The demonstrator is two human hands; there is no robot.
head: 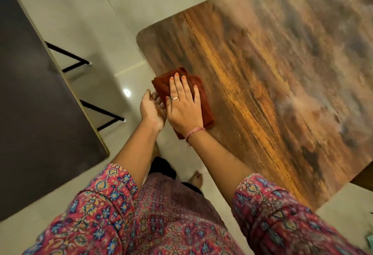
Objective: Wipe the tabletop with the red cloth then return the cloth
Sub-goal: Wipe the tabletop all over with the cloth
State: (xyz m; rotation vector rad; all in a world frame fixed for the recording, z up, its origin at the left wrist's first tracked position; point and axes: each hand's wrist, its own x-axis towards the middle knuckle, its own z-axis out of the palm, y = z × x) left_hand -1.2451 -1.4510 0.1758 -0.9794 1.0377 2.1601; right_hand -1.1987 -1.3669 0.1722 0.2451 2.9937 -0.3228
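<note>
Right hand [184, 105] lies flat, fingers straight, pressing the folded red cloth [203, 101] on the wooden tabletop [272, 85] at its near-left edge. Left hand [151, 109] cupped palm-up just off that edge, beside the cloth, fingers loosely curled, holding nothing. Dark table [30, 97] stands at left on the tiled floor [105, 12].

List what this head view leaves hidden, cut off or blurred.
1. Tabletop: motion-blurred; dirt cannot be judged. Its far and right parts are cut off by the frame edge.
2. Red cloth: its middle lies under the right hand.
3. Left hand, cupped at the table edge: what it holds, if anything, is unclear.
4. Where the cloth returns: not visible.
</note>
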